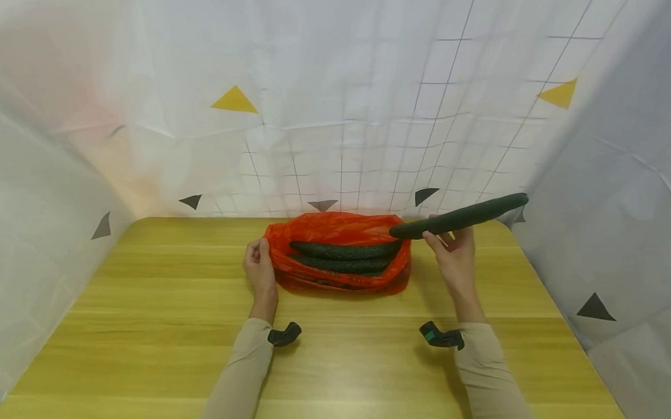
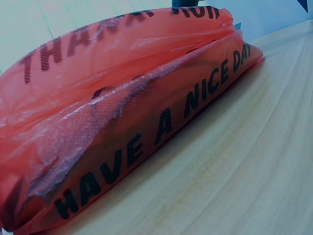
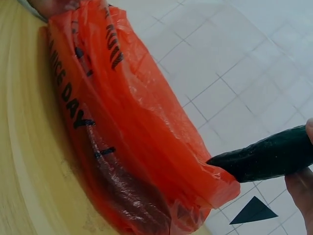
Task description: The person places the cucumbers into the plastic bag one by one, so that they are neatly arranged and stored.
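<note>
A red plastic bag (image 1: 338,283) with black printed letters lies on the table, its mouth spread wide. Inside it several dark green cucumbers (image 1: 345,252) lie side by side. My left hand (image 1: 259,267) pinches the bag's left edge between thumb and fingers. Over the bag's right end, my right hand (image 1: 453,253) grips another cucumber (image 1: 474,213) near its middle, raised and tilted up to the right. That cucumber's lower left tip overlaps the bag's right rim. In the right wrist view, the held cucumber (image 3: 274,154) shows beside the bag (image 3: 146,112), with only part of the hand visible.
The wooden table (image 1: 341,357) has white sheeting (image 1: 340,80) behind it and on both sides, marked with grid lines and black and yellow triangles. A black wrist device (image 1: 284,335) sits on the left sleeve, and a similar one (image 1: 441,336) on the right.
</note>
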{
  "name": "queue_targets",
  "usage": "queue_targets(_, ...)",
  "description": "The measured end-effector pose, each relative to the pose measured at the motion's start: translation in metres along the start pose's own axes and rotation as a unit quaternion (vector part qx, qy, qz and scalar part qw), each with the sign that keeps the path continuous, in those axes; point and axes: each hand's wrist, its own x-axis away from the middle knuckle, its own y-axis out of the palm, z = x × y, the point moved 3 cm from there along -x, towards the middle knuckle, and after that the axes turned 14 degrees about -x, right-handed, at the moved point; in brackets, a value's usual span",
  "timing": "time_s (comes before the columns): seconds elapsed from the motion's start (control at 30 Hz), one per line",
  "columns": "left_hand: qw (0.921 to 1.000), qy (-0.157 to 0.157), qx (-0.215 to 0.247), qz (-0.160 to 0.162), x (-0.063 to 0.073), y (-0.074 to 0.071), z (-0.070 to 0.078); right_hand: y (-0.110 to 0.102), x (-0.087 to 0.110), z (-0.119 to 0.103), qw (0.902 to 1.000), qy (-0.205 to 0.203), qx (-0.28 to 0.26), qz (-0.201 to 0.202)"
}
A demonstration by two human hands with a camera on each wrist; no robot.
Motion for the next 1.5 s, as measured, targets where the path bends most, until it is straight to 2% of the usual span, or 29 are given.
queue_targets(0.3, 0.9998, 0.007, -0.012, 0.013, 0.000, 0.001, 0.000, 0.015, 0.004, -0.002, 0.9960, -0.008, 0.039, -0.080)
queue_targets(0.4, 0.9999, 0.005, -0.012, 0.010, 0.001, 0.001, 0.000, 0.020, 0.007, -0.005, 0.9917, -0.020, 0.077, -0.101)
queue_targets(0.6, 0.9999, -0.001, -0.010, 0.004, 0.002, 0.000, 0.003, 0.023, 0.008, -0.004, 0.9820, -0.038, 0.142, -0.118)
queue_targets(0.87, 0.9999, 0.001, -0.009, 0.012, -0.001, 0.000, -0.003, 0.031, 0.009, -0.005, 0.9751, 0.005, 0.183, -0.126)
queue_targets(1.03, 1.0000, -0.003, -0.006, 0.007, 0.000, 0.000, -0.003, 0.041, 0.010, -0.005, 0.9629, -0.034, 0.204, -0.174)
queue_targets(1.1, 1.0000, -0.005, -0.005, 0.006, 0.000, 0.000, -0.003, 0.045, 0.010, -0.004, 0.9551, -0.058, 0.216, -0.194)
queue_targets(1.37, 0.9999, -0.006, -0.010, 0.003, 0.000, 0.000, -0.001, 0.038, 0.005, 0.027, 0.9176, -0.116, 0.293, -0.242)
queue_targets(1.5, 0.9998, -0.016, -0.010, -0.008, -0.001, 0.001, -0.001, 0.038, 0.004, 0.032, 0.9069, -0.134, 0.309, -0.254)
